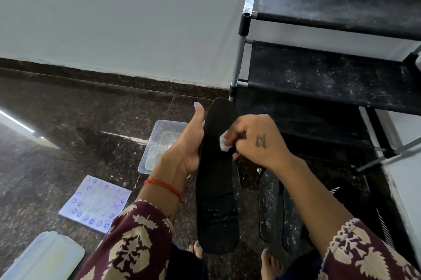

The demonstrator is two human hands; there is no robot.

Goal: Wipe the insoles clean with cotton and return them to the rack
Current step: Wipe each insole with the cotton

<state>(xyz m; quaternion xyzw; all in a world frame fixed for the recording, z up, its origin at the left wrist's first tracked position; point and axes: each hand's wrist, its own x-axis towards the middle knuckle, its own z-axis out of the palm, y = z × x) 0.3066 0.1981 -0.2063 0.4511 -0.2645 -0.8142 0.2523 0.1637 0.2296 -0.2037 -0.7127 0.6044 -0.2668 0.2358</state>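
My left hand (189, 143) grips a long black insole (216, 179) by its left edge, thumb raised beside the toe end. The insole stands nearly upright in front of me. My right hand (255, 140) pinches a small white cotton wad (224, 143) and presses it against the insole's upper part. Two dusty dark insoles (270, 206) lie on the floor to the right, below my right forearm. The black shoe rack (319, 70) with dusty fabric shelves stands at the upper right against the wall.
A clear plastic tub (159, 143) sits on the dark stone floor behind my left hand. A white sheet with blue prints (95, 204) lies at the lower left, near a pale plastic lid (43, 257). My bare feet (270, 261) show at the bottom.
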